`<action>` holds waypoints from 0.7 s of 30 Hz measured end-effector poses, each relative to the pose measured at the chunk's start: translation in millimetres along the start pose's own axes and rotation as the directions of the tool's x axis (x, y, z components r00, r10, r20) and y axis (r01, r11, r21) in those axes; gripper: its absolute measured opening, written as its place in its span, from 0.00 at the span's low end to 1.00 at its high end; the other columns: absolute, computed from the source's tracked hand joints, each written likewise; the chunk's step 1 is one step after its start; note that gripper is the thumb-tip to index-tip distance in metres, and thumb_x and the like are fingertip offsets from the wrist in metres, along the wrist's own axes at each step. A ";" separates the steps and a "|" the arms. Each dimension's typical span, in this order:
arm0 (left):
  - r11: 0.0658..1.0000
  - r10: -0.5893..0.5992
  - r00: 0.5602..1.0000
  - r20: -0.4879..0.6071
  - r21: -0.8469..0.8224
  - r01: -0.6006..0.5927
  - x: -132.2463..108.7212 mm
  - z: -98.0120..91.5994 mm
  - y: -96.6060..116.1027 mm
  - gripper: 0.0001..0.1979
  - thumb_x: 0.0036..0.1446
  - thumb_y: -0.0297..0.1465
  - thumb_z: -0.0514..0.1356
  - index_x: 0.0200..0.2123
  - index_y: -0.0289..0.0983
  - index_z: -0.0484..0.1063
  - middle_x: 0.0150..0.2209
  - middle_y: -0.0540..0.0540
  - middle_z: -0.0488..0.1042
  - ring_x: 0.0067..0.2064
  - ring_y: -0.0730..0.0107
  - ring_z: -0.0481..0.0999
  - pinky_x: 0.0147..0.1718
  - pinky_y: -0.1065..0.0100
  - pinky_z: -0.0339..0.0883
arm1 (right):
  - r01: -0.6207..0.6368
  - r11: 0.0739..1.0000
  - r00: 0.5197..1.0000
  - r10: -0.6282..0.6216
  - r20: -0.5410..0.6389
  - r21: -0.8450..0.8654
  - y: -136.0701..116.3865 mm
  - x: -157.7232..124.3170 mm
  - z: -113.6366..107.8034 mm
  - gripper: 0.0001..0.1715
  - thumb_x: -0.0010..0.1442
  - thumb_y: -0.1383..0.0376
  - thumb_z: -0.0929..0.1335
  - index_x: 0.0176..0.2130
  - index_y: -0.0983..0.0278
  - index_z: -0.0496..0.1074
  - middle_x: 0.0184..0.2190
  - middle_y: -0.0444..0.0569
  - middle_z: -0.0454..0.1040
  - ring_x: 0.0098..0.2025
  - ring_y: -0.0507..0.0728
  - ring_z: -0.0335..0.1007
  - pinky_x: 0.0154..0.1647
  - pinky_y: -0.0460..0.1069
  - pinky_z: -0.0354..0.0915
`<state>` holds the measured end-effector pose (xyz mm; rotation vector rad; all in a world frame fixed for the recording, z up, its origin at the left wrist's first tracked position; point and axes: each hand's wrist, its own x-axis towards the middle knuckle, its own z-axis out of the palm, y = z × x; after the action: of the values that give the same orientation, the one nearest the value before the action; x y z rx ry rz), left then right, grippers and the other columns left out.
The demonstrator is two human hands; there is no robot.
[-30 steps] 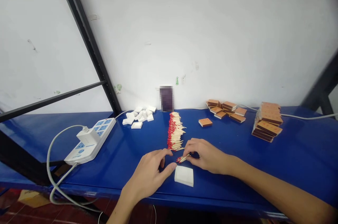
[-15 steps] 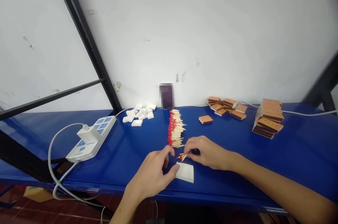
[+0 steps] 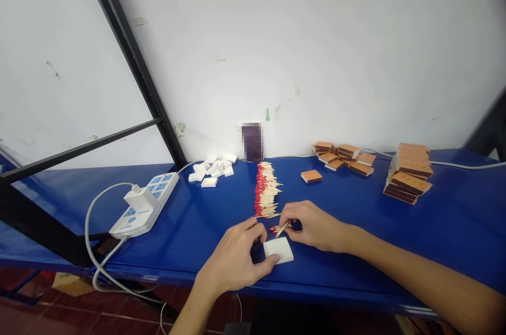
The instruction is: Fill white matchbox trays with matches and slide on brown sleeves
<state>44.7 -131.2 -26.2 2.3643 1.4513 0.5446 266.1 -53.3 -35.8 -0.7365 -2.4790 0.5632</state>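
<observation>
A small white matchbox tray (image 3: 281,249) lies on the blue table near its front edge. My left hand (image 3: 237,258) holds the tray at its left end, thumb on the near side and fingers by the far corner. Between the thumb and fingertips of my right hand (image 3: 314,225) is a small bunch of matches (image 3: 280,230), red heads pointing left, just above the tray's far edge. Beyond both hands, a long row of loose matches (image 3: 268,194) runs back toward the wall, heads to the left.
Several white trays (image 3: 215,167) lie at the back left. Orange matchbox covers (image 3: 348,153) sit scattered at the back right, with one cover (image 3: 311,176) apart and a taller stack (image 3: 409,171) farther right. A power strip (image 3: 146,203) with cables lies left.
My left hand has closed in on the tray, its thumb now lying over the near edge. The tray has turned slightly. The right hand still pinches the matches, now tilted more.
</observation>
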 end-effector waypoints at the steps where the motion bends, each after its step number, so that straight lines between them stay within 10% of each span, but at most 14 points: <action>1: 1.000 0.000 1.000 -0.004 0.003 0.000 0.3 0.4 -0.1 0.11 0.56 0.39 0.62 0.35 0.40 0.66 0.36 0.51 0.68 0.35 0.67 0.68 0.36 0.66 0.59 | -0.006 1.000 1.000 0.006 -0.006 -0.003 0.6 -0.3 0.8 0.10 0.54 0.75 0.67 0.33 0.65 0.77 0.30 0.46 0.76 0.29 0.51 0.69 0.30 0.44 0.62; 21: 1.000 0.006 0.997 -0.073 -0.015 -0.007 0.8 1.6 2.1 0.14 0.54 0.40 0.64 0.36 0.39 0.65 0.36 0.49 0.69 0.36 0.65 0.69 0.35 0.66 0.61 | 0.009 0.970 1.000 -0.011 0.007 0.244 -19.3 -2.9 -5.1 0.08 0.52 0.72 0.69 0.32 0.65 0.79 0.29 0.45 0.78 0.29 0.50 0.69 0.29 0.44 0.63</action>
<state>47.4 -131.5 -26.5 2.3609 1.4656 0.6472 263.5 -68.6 -23.0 -0.6245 -2.3628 0.8505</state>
